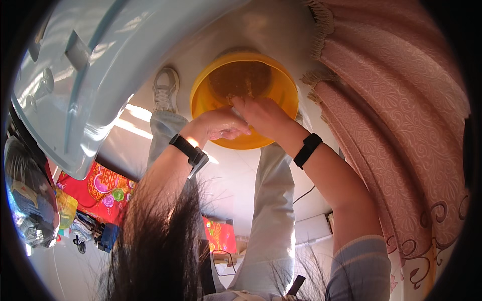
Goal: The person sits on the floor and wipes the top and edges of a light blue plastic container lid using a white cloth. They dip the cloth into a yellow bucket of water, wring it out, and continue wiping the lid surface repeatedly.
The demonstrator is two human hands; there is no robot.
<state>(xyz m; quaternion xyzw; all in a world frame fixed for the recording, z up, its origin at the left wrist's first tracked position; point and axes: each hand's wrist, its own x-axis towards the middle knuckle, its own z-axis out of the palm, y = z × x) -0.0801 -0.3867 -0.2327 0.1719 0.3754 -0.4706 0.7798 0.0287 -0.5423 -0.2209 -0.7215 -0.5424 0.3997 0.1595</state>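
Both of my hands meet over the near half of a yellow bucket (201,95), which holds murky brownish water (241,80). My left hand (218,124) looks wet, its fingers curled together beneath the right one. Against it presses my right hand (263,116), closed, with the fingers bent toward the water. A small pale bit shows between the two hands, too little to name. The fingertips are partly hidden by the hands themselves. A dark watch (190,154) sits on my left wrist and a black band (307,150) on my right.
My legs straddle the bucket, a grey shoe (165,90) beside it. A large pale-blue plastic tub (105,95) stands tilted at the left. Pink fringed drapery (381,100) hangs at the right. A red patterned bag (100,190) and bagged items (32,200) lie lower left.
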